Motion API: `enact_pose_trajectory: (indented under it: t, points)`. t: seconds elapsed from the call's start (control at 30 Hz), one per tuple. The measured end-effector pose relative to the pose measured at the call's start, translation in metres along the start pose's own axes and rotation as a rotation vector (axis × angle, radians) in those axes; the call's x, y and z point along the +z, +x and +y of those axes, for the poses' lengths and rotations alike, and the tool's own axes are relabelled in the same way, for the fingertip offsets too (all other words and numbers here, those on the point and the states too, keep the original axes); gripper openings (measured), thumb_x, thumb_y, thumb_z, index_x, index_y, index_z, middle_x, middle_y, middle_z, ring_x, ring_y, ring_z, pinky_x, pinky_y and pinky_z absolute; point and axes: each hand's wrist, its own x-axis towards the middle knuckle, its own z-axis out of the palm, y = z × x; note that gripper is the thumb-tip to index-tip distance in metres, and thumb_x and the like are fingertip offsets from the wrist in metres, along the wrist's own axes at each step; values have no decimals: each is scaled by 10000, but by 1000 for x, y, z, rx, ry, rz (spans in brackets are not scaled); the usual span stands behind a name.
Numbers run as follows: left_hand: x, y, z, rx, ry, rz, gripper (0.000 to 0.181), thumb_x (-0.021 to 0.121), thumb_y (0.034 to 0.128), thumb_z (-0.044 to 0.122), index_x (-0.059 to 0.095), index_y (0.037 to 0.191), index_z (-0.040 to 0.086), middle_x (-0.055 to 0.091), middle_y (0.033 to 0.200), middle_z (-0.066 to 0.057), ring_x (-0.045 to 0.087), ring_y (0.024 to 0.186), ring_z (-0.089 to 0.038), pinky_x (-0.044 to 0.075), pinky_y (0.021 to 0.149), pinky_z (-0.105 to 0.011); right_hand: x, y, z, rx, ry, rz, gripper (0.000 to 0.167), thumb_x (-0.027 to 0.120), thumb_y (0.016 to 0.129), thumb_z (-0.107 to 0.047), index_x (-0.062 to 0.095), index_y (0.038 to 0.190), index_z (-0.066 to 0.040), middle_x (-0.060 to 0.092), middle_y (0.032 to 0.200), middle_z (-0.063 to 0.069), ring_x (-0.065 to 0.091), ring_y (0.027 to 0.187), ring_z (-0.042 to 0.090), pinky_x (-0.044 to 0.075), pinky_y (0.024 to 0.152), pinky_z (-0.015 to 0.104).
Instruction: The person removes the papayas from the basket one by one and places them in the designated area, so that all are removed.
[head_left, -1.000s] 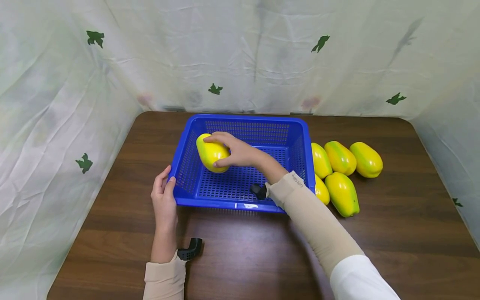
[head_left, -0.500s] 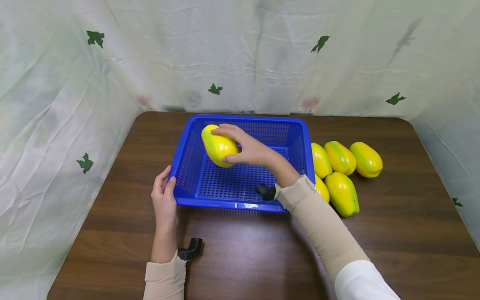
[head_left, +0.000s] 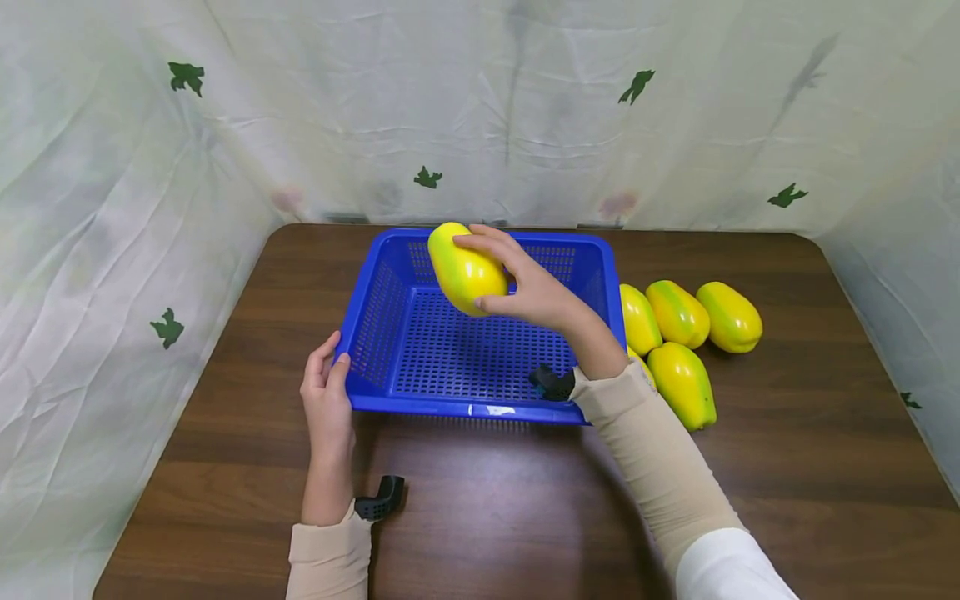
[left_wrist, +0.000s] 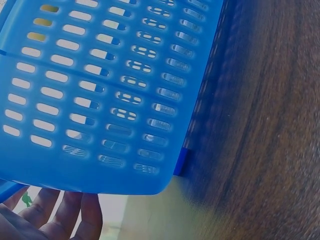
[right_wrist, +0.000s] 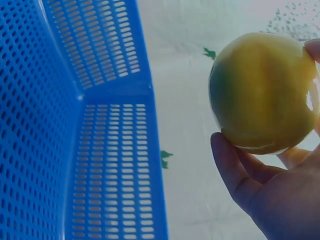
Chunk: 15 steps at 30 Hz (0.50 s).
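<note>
My right hand (head_left: 536, 287) grips a yellow papaya (head_left: 461, 271) with a green tinge, held above the blue plastic basket (head_left: 420, 404). In the right wrist view the papaya (right_wrist: 265, 95) is seen end-on, fingers and thumb around it, higher than the basket's rim. At the basket's left front corner my left hand (head_left: 327, 404) holds the rim, thumb on top. The left wrist view shows the basket's slotted outer wall (left_wrist: 100, 177) with curled fingers (left_wrist: 62, 212) at its edge. The basket's visible floor bears no fruit; my right forearm hides part of its right side.
Several more papayas (head_left: 678, 379) lie close together on the brown wooden table (head_left: 480, 517), right of the basket, some partly hidden by it and my sleeve. A pale cloth (head_left: 480, 108) with green bird shapes hangs around the table's back and sides.
My right hand has lifted the papaya from low inside the basket, moving it up and to the right. The left hand and the basket have stayed put.
</note>
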Motion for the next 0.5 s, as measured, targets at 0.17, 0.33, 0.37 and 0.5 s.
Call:
enact_pose_trajectory:
  t: [0.17, 0.33, 0.37, 0.5]
  points:
    - [0, 0, -1, 2, 6, 2, 329, 447, 939, 114, 496, 1263, 80, 496, 1241, -130, 484, 1100, -207, 400, 925, -313, -10, -9, -1, -4, 7, 44, 628, 605, 775, -150, 381, 1359, -194, 174, 1444, -28, 330, 1202, 165, 414, 870, 360]
    - [0, 0, -1, 7, 2, 0, 333, 446, 939, 106, 490, 1266, 62, 494, 1244, -129, 484, 1098, -207, 408, 914, -297, -19, -20, 0, -9, 19, 83, 637, 603, 773, -113, 371, 1364, -156, 173, 1443, -26, 340, 1189, 200, 416, 861, 382]
    - [0, 0, -1, 9, 0, -1, 334, 446, 939, 106, 488, 1266, 58, 494, 1243, -131, 484, 1097, -207, 409, 912, -293, -21, -23, 0, -15, 24, 94, 639, 605, 772, -106, 369, 1365, -146, 173, 1445, -13, 340, 1188, 207, 414, 860, 387]
    - [0, 0, -1, 16, -8, -8, 337, 445, 940, 106, 481, 1269, 45, 497, 1238, -134, 484, 1096, -209, 406, 915, -298, -28, -32, -1, -41, 42, 139, 650, 605, 764, -88, 364, 1367, -122, 172, 1448, 10, 332, 1197, 212, 399, 865, 399]
